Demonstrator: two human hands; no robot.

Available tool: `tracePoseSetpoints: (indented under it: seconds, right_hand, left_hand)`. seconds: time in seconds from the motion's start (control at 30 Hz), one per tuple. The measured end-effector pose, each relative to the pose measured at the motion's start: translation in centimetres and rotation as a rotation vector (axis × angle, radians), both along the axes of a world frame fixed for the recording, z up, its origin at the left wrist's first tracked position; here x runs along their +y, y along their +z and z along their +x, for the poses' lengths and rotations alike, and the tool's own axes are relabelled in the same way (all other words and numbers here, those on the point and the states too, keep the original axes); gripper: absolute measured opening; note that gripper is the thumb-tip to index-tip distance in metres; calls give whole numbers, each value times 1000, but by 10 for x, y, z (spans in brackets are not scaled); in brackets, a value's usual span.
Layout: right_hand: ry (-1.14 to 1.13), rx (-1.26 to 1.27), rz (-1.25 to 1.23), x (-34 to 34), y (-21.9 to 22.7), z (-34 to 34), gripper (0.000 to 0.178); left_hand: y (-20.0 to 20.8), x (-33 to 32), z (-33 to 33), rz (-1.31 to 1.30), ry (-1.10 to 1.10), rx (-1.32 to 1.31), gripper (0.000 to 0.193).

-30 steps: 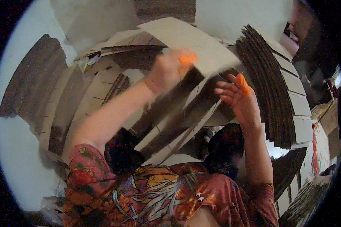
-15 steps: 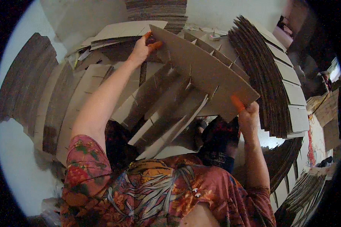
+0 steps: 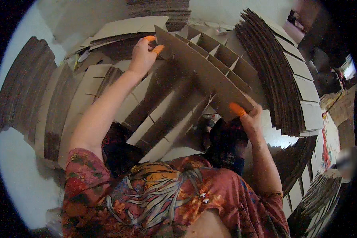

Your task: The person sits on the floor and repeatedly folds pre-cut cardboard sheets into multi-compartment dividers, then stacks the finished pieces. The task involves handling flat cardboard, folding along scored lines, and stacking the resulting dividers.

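A partly assembled cardboard divider (image 3: 202, 61) stretches diagonally across the middle, its crossed strips forming square cells on the far side. My left hand (image 3: 144, 56) is at its upper left end, thumb on the near face and a finger at the edge. Around the lower right end my right hand (image 3: 250, 117) is closed, thumb on the near face and its other fingers mostly hidden behind. Orange covers sit on the visible fingertips. Below the near panel, long slotted cardboard strips (image 3: 158, 119) slant toward my lap.
Stacked cardboard strips (image 3: 271, 75) curve along the right, with another stack (image 3: 23, 87) at the far left. Flat cardboard sheets (image 3: 127, 29) lie at the back left. More strips (image 3: 317, 198) stand at the lower right. A pale wall (image 3: 226, 12) rises behind.
The divider has tipped so that more of its open cells show. My right hand has shifted slightly left with its end; my left hand has moved a little left and its fingers look looser.
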State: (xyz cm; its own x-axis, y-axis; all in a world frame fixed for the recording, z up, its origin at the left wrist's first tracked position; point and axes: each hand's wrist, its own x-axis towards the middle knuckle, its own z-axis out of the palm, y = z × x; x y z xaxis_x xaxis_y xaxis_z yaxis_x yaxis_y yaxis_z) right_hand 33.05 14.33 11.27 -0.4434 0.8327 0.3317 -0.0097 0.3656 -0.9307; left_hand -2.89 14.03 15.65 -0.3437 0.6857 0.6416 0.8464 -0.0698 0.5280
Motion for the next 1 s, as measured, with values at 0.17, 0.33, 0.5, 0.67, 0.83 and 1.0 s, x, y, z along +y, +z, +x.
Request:
tracePoseSetpoints:
  seconds: [0.17,0.33,0.5,0.67,0.83,1.0]
  right_hand:
    - [-120,-372,425,-7,47,-7,40]
    - [-32,-340,622,0,49,-7,41]
    - [13,-457,621,1,43,-3,41]
    - [-15,-566,598,-6,55,8,41]
    - [-1,-579,666,5,54,20,43]
    - [52,-564,302,7,43,18,45]
  left_hand:
    - [14,-70,111,-545,-391,81,28]
    - [-19,-90,141,-668,-476,234,22]
    - [-18,-87,142,-620,-548,198,21]
    - [-6,-75,117,-214,-206,402,31]
    - [-10,-53,103,-645,-183,429,23]
    - [-31,-43,93,-612,-277,306,19]
